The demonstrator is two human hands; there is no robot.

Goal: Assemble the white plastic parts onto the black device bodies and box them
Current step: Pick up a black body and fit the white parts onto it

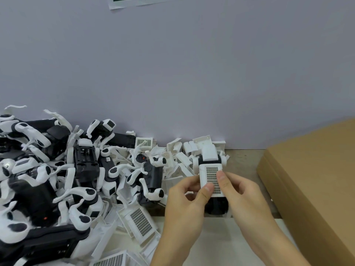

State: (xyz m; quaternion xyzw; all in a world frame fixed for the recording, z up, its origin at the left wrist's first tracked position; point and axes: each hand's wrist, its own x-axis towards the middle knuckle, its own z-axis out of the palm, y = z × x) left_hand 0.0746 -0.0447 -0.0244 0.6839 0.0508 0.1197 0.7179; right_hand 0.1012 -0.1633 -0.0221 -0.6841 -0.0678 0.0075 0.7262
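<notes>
While the left hand [184, 198] and right hand [242, 192] are both pinching the white grille cover [211, 179] onto the black body [218, 205], it is looking light, stiff, probably fragile; gripping its edges seems safest.

1. The held part [211, 179] is white, with a dark grid of small squares on its face.
2. The device body [217, 205] under it is black.
3. The left heap [57, 179] mixes black and white.
4. The right-hand box [315, 181] is plain brown.
5. The far wall [172, 73] is pale grey.
</notes>
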